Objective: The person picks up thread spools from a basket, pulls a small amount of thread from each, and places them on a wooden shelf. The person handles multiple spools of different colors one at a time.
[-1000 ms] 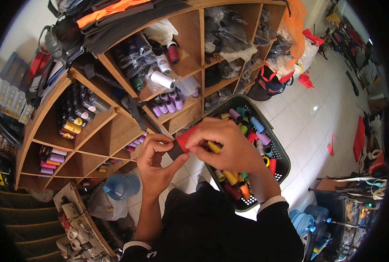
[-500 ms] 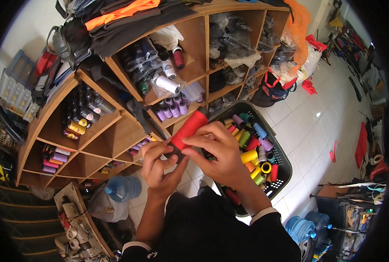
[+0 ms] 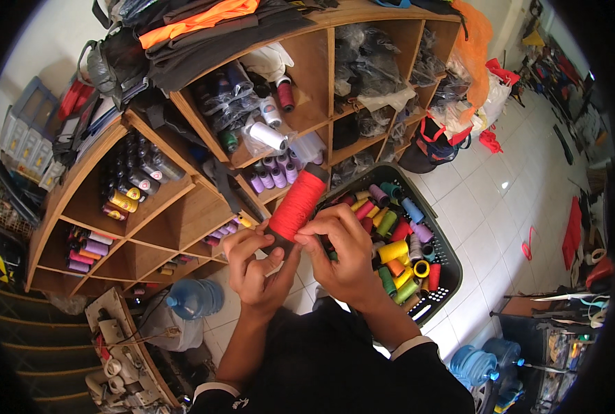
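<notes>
A spool of red thread (image 3: pixel 298 203), wound thick around a dark core, stands tilted above the left hand (image 3: pixel 259 265), its lower end held in those fingers. The dark upper tip leans away and rightward; the right hand's (image 3: pixel 342 252) fingertips are at its lower flank.

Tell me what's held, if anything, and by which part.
A red thread spool, gripped by its dark lower end in the left hand; whether the right hand grips is unclear.

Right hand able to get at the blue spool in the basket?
Probably yes: the blue spool lies uncovered in the basket, beyond the right hand, which would first have to leave the red spool.
</notes>
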Demonstrator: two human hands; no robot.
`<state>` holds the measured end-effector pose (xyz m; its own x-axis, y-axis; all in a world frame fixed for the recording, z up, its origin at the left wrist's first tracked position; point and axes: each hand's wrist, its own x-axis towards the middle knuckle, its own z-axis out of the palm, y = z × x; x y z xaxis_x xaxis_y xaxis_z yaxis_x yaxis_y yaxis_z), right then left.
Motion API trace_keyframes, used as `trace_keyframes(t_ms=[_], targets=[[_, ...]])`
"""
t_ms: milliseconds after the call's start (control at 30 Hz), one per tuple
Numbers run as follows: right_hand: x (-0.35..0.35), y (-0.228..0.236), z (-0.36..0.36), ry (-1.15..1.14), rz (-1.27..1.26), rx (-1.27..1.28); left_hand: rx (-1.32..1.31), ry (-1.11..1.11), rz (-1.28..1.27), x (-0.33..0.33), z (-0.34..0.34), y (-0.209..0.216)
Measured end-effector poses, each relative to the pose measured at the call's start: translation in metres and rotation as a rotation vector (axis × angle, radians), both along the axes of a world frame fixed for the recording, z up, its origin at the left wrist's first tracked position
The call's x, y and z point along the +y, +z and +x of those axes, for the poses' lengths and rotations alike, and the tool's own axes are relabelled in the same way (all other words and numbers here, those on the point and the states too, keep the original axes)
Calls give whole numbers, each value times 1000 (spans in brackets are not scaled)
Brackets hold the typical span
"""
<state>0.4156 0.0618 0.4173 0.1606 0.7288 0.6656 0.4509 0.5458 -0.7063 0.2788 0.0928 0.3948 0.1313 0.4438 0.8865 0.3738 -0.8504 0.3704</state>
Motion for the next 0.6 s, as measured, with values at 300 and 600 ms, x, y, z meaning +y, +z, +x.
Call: trace_keyframes(t_ms=[300,600], targets=[[2,-19,-6,390,-230,995,-224,-39,-90,-10,10,-15],[5,-37,19,450,-248,897,-568,-717,-1023,-6,3,-10]])
